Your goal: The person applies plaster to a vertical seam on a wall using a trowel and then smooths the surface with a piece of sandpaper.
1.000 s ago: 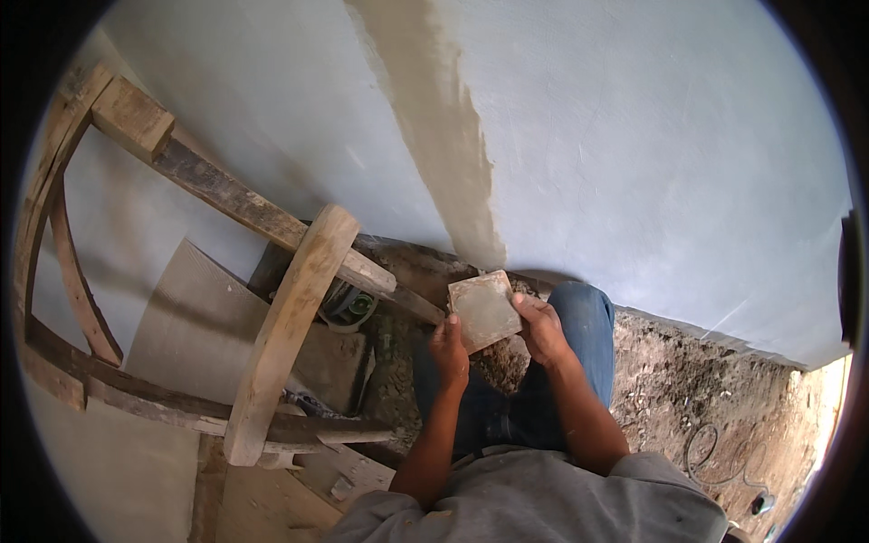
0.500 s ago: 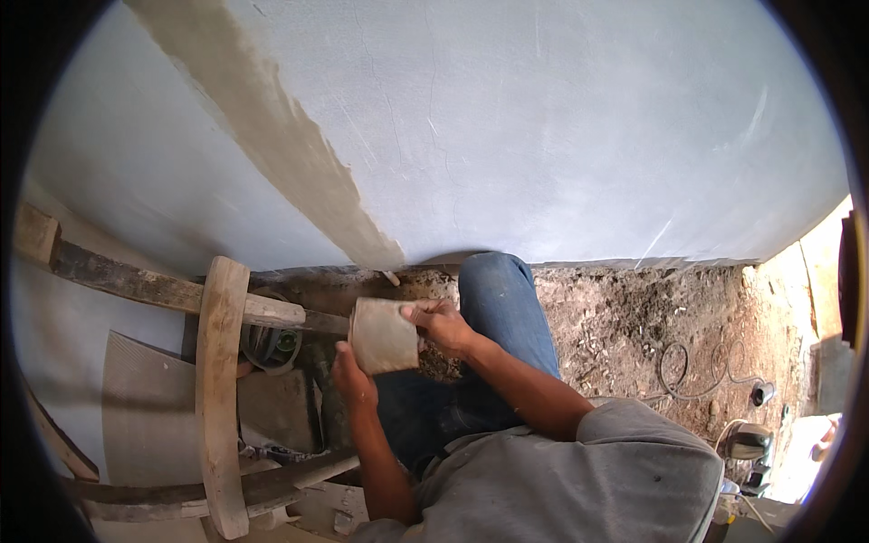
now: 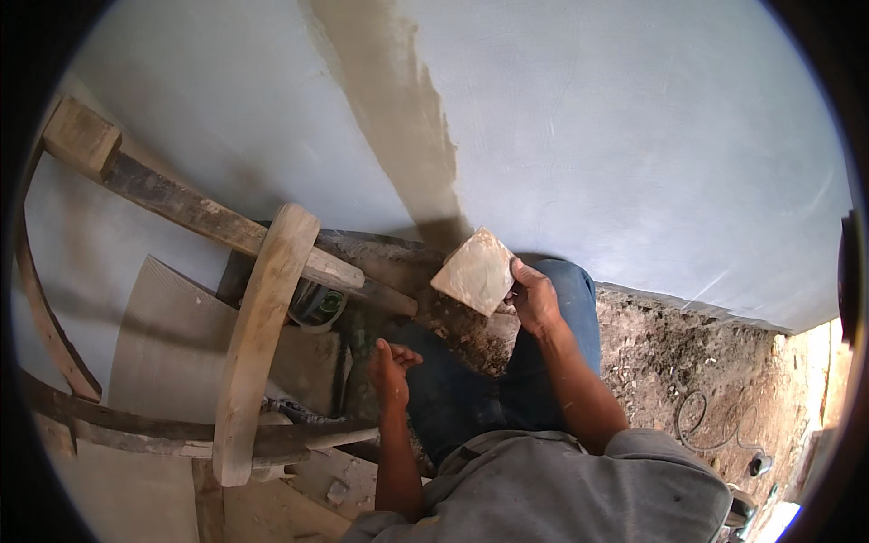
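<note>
My right hand grips a flat square beige piece by its right corner, thumb on top. Its face is mottled with pale and brownish patches; I cannot tell what it is made of. It is tilted in front of the foot of a grey wall, where a damp-looking brown band runs down. My left hand hovers apart from the piece, above my left thigh, with nothing in it and its fingers partly stretched out. My right knee is bent close to the wall.
A rough wooden frame with an upright plank and a long beam stands at the left. Behind it are a bucket and a pale ribbed sheet. Debris covers the dirt floor; a cable lies coiled at the right.
My left hand has let go of the square piece and drawn back. My right hand has moved it toward the wall and turned it cornerwise. The view has shifted leftward.
</note>
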{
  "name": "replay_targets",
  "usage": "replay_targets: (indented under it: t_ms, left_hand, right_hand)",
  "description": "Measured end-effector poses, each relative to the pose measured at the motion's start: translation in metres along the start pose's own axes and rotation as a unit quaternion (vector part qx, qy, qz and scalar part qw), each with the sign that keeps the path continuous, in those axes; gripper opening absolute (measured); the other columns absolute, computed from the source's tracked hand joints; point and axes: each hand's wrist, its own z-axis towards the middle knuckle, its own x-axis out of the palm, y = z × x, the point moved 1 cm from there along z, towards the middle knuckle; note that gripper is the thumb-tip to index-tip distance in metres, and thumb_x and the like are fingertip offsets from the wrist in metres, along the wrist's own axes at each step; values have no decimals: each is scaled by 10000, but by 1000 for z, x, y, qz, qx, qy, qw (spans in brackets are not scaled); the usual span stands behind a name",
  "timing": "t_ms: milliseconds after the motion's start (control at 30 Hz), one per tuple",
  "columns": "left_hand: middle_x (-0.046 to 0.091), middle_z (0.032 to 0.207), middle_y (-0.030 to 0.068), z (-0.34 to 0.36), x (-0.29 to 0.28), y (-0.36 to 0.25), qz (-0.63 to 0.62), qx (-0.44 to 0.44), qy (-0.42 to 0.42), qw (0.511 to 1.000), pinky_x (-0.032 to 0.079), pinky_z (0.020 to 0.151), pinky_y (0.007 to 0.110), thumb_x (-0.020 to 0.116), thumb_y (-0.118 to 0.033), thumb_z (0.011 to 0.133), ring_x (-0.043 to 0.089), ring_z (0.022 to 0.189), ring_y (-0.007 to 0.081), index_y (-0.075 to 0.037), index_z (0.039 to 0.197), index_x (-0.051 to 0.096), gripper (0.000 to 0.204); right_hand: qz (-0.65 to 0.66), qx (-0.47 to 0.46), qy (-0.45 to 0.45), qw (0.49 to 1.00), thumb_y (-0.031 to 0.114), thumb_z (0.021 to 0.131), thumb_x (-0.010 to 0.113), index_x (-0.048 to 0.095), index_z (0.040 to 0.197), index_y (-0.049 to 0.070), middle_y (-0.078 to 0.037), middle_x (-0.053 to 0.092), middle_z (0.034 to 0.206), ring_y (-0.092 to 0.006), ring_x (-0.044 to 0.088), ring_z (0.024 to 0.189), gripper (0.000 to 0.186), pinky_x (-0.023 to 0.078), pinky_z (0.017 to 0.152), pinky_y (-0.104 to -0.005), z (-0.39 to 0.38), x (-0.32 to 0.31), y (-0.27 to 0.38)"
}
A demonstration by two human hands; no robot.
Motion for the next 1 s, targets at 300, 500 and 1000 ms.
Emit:
replay_targets:
  t_ms: [300,500,1000]
  left_hand:
    - [537,1383,143,-23,117,22,-186,-92,89,974,475,1035,463,600,-403,1013,562,1255,300,-52,1497,353,647]
    - [523,1421,148,4,106,5,-108,86,-170,976,459,1051,439,601,-355,1023,574,1238,292,-8,1498,364,633]
    - [152,1646,274,131,345,-78,158,620,-102,762,152,1241,555,566,202,781,156,1530,429,41,1570,224,875]
  right_hand:
    - [-199,74,-34,977,319,1014,605,680,925,-25,-84,645,748,-171,568,592,363,452,560,-306,-36,20,-27]
    - [-669,-122,-40,732,432,1040,525,608,1327,13,-194,732,970,-281,703,773,514,556,746,-408,-53,57,59]
    - [-695,85,197,686,227,984,621,627,1275,13,-199,734,1028,-312,724,894,361,547,804,-402,-55,-28,75]
